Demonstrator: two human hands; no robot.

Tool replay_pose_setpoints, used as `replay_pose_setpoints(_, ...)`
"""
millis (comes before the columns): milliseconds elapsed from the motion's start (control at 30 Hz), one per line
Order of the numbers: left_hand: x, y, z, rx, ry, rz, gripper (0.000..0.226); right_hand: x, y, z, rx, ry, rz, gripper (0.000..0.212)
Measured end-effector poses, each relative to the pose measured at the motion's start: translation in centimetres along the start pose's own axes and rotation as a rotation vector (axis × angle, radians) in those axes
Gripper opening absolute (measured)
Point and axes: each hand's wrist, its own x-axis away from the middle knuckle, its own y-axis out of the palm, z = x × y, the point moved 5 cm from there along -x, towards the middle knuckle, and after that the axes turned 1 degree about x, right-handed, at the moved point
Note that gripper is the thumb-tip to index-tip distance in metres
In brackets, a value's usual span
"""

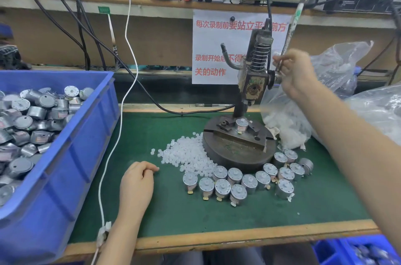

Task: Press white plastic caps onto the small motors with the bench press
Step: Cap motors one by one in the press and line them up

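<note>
The bench press (pixel 252 82) stands on a round steel base (pixel 236 156) on the green mat. One small motor (pixel 241 125) sits upright in the fixture under the ram. My right hand (pixel 295 72) grips the press lever (pixel 293 23), which points up and to the right. A heap of white plastic caps (pixel 188 154) lies left of the base. Several silver motors (pixel 238 180) stand in a curved group in front of the base. My left hand (pixel 136 184) rests on the mat left of the caps, fingers curled, holding nothing that I can see.
A blue bin (pixel 65 156) full of motors fills the left side. Clear plastic bags (pixel 338 82) lie at the right behind my arm. A white cable (pixel 112 147) and a black cable (pixel 152 99) cross the mat. Another blue bin (pixel 358 251) sits below the front edge.
</note>
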Motion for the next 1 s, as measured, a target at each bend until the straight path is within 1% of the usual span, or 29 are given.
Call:
replay_pose_setpoints(67, 0.0, -0.1, -0.1, 0.005, 0.001, 0.0, 0.036, -0.7, -0.2, -1.6, -0.097, -0.035, -0.016, 0.009)
replay_pose_setpoints(233, 0.0, -0.1, 0.0, 0.003, 0.002, 0.003, 0.035, 2.0, -0.5, -3.6, -0.188, -0.342, -0.008, 0.011)
replay_pose_setpoints(367, 0.0, -0.1, 0.1, -0.019, 0.007, 0.001, 0.035, 4.9, -1.7, -2.2, -0.174, -0.445, -0.139, 0.025)
replay_pose_setpoints(400, 0.1, -0.1, 0.1, -0.022, 0.004, 0.007, 0.035, 5.0, -1.7, -2.1, -0.168, -0.456, -0.145, 0.027)
replay_pose_setpoints(467, 0.2, -0.1, 0.1, -0.028, 0.0, 0.009, 0.035, 4.9, -1.6, -2.1, -0.151, -0.48, -0.09, 0.027)
replay_pose_setpoints(533, 0.2, -0.1, 0.0, -0.02, 0.002, 0.011, 0.036, 4.9, -1.6, -1.8, -0.091, -0.535, -0.01, 0.021)
replay_pose_setpoints(567, 0.2, -0.2, 0.0, -0.016, 0.003, 0.014, 0.037, 5.0, -1.7, -1.4, -0.054, -0.559, 0.015, 0.016)
replay_pose_setpoints(600, 0.2, -0.2, 0.0, -0.015, 0.004, 0.017, 0.037, 5.2, -1.8, -0.8, -0.016, -0.571, 0.036, 0.016)
replay_pose_setpoints(667, 0.2, -0.1, 0.0, -0.008, 0.006, 0.016, 0.037, 5.4, -2.5, 1.2, 0.088, -0.536, 0.099, 0.029)
replay_pose_setpoints(733, 0.2, -0.1, -0.1, 0.005, 0.002, 0.011, 0.037, 5.3, -3.4, 4.0, 0.289, -0.409, 0.173, 0.038)
replay_pose_setpoints(767, 0.2, -0.1, -0.1, 0.011, 0.0, 0.009, 0.038, 5.2, -3.6, 5.7, 0.431, -0.315, 0.155, 0.039)
replay_pose_setpoints(833, 0.2, -0.1, 0.0, 0.015, 0.001, 0.008, 0.039, 5.1, -3.2, 9.2, 0.683, -0.167, 0.014, 0.034)
replay_pose_setpoints(900, 0.2, -0.1, 0.0, 0.014, 0.001, 0.009, 0.039, 5.3, -2.1, 11.1, 0.841, -0.164, -0.109, 0.031)
replay_pose_setpoints(1000, 0.2, -0.2, 0.1, 0.005, 0.006, 0.011, 0.038, 5.0, -0.6, 11.9, 1.017, -0.256, -0.205, 0.038)
